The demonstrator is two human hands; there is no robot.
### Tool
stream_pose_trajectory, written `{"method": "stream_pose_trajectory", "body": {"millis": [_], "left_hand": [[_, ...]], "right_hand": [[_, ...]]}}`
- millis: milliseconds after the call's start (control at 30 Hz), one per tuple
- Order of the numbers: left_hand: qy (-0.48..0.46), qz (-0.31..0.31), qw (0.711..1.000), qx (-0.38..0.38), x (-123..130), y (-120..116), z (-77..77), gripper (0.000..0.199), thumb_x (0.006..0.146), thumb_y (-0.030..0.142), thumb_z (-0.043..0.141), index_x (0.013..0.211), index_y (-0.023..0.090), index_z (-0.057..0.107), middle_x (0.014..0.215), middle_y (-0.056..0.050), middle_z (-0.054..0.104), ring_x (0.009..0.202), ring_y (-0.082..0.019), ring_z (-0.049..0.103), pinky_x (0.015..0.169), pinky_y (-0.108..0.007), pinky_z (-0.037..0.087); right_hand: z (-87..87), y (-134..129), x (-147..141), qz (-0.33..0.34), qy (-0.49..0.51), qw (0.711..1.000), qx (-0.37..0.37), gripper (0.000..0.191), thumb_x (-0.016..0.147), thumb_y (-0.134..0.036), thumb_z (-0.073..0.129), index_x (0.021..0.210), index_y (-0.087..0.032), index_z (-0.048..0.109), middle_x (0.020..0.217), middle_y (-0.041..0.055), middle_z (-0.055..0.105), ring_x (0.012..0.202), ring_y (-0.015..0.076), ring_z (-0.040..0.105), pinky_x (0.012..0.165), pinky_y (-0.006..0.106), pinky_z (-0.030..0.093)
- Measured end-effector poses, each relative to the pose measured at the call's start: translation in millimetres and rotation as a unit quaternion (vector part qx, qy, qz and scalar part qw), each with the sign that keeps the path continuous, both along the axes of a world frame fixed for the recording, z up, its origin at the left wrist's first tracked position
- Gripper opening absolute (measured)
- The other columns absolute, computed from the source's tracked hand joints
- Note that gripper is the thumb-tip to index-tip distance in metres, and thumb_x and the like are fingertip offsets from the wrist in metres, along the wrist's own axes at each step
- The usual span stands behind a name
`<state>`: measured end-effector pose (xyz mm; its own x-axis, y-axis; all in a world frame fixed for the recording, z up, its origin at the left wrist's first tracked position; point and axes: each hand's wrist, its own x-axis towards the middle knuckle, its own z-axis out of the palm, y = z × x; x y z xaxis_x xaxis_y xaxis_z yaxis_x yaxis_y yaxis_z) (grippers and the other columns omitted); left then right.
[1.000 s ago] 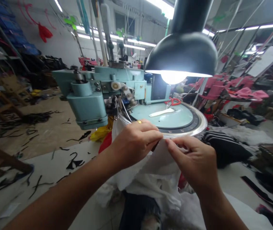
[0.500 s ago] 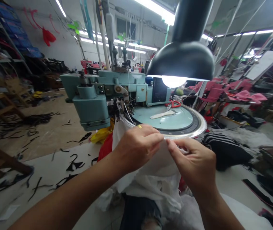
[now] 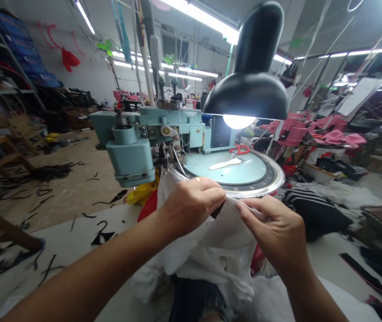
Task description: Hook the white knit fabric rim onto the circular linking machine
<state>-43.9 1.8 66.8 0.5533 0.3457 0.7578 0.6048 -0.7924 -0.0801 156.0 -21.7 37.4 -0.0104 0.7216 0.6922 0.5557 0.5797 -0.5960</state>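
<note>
White fabric point(image 3: 234, 228) hangs from the front rim of a round, toothed dial plate point(image 3: 265, 184) on a green linking machine point(image 3: 130, 156). My left hand point(image 3: 194, 203) is closed on the fabric's upper edge at the front of the rim; a small dark patch shows beneath its fingers. Just to the right, my right hand point(image 3: 274, 223) pinches the same edge between thumb and forefinger. A short stretch of edge runs between the two hands. On the dial's flat top lie a white-handled tool point(image 3: 225, 164) and red-handled scissors point(image 3: 241, 149).
A black lamp point(image 3: 248, 94) shines over the dial. Black striped cloth point(image 3: 315, 212) lies at the right, with pink machines behind. Dark scraps litter the floor at the left, near a wooden stool point(image 3: 6, 228). Yellow and red cloth hangs beneath the machine.
My right hand has moved slightly right and down, widening the gap between my hands. A dark patch now shows under my left fingers. The camera view has shifted a little.
</note>
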Motion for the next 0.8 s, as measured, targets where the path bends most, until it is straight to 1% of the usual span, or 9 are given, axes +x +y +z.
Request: {"method": "stream_pose_trajectory", "body": {"millis": [67, 133, 200, 300, 400, 500, 567, 700, 800], "left_hand": [[0.041, 0.020, 0.998, 0.039, -1, -2, -1.2, 0.018, 0.095, 0.015, 0.052, 0.089, 0.015, 0.069, 0.089, -0.008, 0.073, 0.086, -0.017, 0.069, 0.073, -0.025, 0.056], [0.085, 0.037, 0.994, 0.060, -2, -3, 1.1, 0.021, 0.096, 0.013, 0.049, 0.091, 0.014, 0.069, 0.087, -0.009, 0.072, 0.086, -0.018, 0.069, 0.071, -0.026, 0.056], [0.110, 0.035, 0.992, 0.055, -3, -3, 5.3, 0.022, 0.096, 0.014, 0.047, 0.091, 0.014, 0.068, 0.086, -0.009, 0.072, 0.084, -0.017, 0.069, 0.071, -0.026, 0.056], [0.092, 0.030, 0.995, 0.024, -1, -1, 9.5, 0.021, 0.097, 0.018, 0.049, 0.090, 0.015, 0.068, 0.084, -0.007, 0.072, 0.081, -0.016, 0.069, 0.073, -0.025, 0.056], [0.055, 0.037, 0.998, 0.008, 1, 0, 8.0, 0.016, 0.095, 0.020, 0.054, 0.091, 0.015, 0.069, 0.085, -0.005, 0.073, 0.081, -0.016, 0.070, 0.072, -0.025, 0.056], [0.076, 0.040, 0.995, 0.052, 3, -1, 5.0, 0.016, 0.094, 0.014, 0.052, 0.094, 0.014, 0.068, 0.090, -0.006, 0.074, 0.081, -0.016, 0.070, 0.065, -0.024, 0.054], [0.117, 0.054, 0.987, 0.092, 4, -3, 4.8, 0.018, 0.094, 0.012, 0.050, 0.094, 0.013, 0.068, 0.088, -0.008, 0.073, 0.077, -0.017, 0.069, 0.060, -0.024, 0.052], [0.181, 0.075, 0.975, 0.099, 6, -7, 11.2, 0.022, 0.095, 0.011, 0.046, 0.090, 0.013, 0.068, 0.084, -0.009, 0.072, 0.070, -0.016, 0.067, 0.058, -0.024, 0.050], [0.203, 0.086, 0.974, 0.052, 7, -5, 23.5, 0.023, 0.095, 0.015, 0.048, 0.084, 0.014, 0.068, 0.082, -0.007, 0.071, 0.065, -0.016, 0.064, 0.054, -0.025, 0.047]], "right_hand": [[-0.4, -1, 8, -0.023, -0.004, 0.999, 0.030, 0.009, 0.084, -0.028, 0.070, 0.085, -0.022, 0.076, 0.081, 0.0021, 0.072, 0.075, 0.0167, 0.066, 0.070, 0.027, 0.050], [-0.3, -3, 22, -0.058, -0.007, 0.998, 0.023, 0.008, 0.081, -0.028, 0.071, 0.083, -0.021, 0.075, 0.081, 0.0019, 0.071, 0.075, 0.0169, 0.065, 0.071, 0.027, 0.050], [0.5, -6, 38, -0.065, 0.002, 0.997, -0.050, 0.009, 0.080, -0.026, 0.067, 0.081, -0.020, 0.073, 0.076, 0.0007, 0.070, 0.067, 0.0157, 0.063, 0.062, 0.025, 0.048], [3.1, -6, 46, 0.010, 0.040, 0.988, -0.151, 0.015, 0.084, -0.026, 0.057, 0.077, -0.019, 0.069, 0.063, -0.0015, 0.064, 0.053, 0.0128, 0.054, 0.048, 0.022, 0.041], [4.8, -2, 35, 0.074, 0.018, 0.992, -0.103, 0.016, 0.083, -0.034, 0.065, 0.082, -0.020, 0.072, 0.071, 0.0003, 0.068, 0.059, 0.0138, 0.059, 0.051, 0.023, 0.044], [3.6, 3, 23, 0.062, -0.006, 0.998, -0.024, 0.014, 0.084, -0.032, 0.070, 0.088, -0.021, 0.077, 0.079, 0.0027, 0.072, 0.067, 0.0154, 0.064, 0.058, 0.024, 0.049], [1.8, 5, 21, 0.036, 0.002, 0.999, 0.006, 0.012, 0.086, -0.029, 0.069, 0.089, -0.021, 0.077, 0.076, 0.0020, 0.070, 0.064, 0.0140, 0.061, 0.058, 0.024, 0.048], [-0.1, 7, 26, 0.021, 0.007, 1.000, 0.014, 0.010, 0.085, -0.028, 0.070, 0.087, -0.021, 0.077, 0.075, 0.0003, 0.068, 0.060, 0.0121, 0.057, 0.056, 0.024, 0.046], [0.6, 8, 30, 0.010, 0.014, 1.000, 0.001, 0.009, 0.084, -0.028, 0.070, 0.085, -0.021, 0.075, 0.076, -0.0001, 0.069, 0.063, 0.0124, 0.060, 0.058, 0.023, 0.047]]}}
